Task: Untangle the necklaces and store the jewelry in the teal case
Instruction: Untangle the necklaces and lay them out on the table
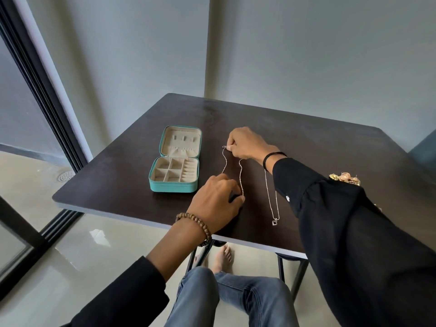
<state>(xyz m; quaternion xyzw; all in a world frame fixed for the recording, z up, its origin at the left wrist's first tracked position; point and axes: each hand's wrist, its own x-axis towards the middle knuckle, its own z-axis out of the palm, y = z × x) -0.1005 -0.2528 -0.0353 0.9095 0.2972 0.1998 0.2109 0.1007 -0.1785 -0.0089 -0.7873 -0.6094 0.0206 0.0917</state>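
Pinching far end of beaded chain necklace [241, 175], right hand [247, 143] fingers closed on clasp; left hand [215, 199] clamps near end against dark table [330, 147]. Second necklace with pendant [274, 221] lies just right, partly under right sleeve. Teal case [175, 185] open, left of hands. Gold jewelry [345, 178] behind right sleeve.

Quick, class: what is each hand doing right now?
Left hand: pinching the near end of the beaded chain.
Right hand: pinching the same chain's far end.
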